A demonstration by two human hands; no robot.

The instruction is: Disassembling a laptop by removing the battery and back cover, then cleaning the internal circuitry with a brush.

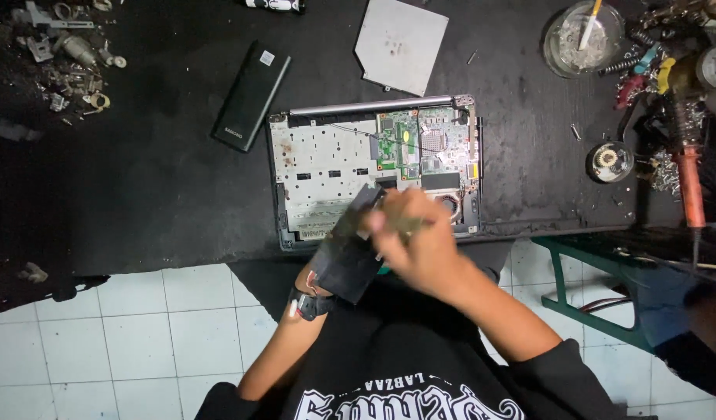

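While the left hand (319, 284) grips a flat dark panel (347, 249), right hand (416, 245) fingers close on it.

battery (251, 95) left of opened laptop (373, 167), ashtray (583, 39) right

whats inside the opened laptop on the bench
Inside the opened laptop: a pale metal plate, a green circuit board. The hands and the dark part they hold cover its front edge.

A green circuit board (405, 144) is showing inside the silver-grey opened laptop (327, 167); left of the laptop a black battery pack (251, 95) is lying on the black workbench (140, 179)
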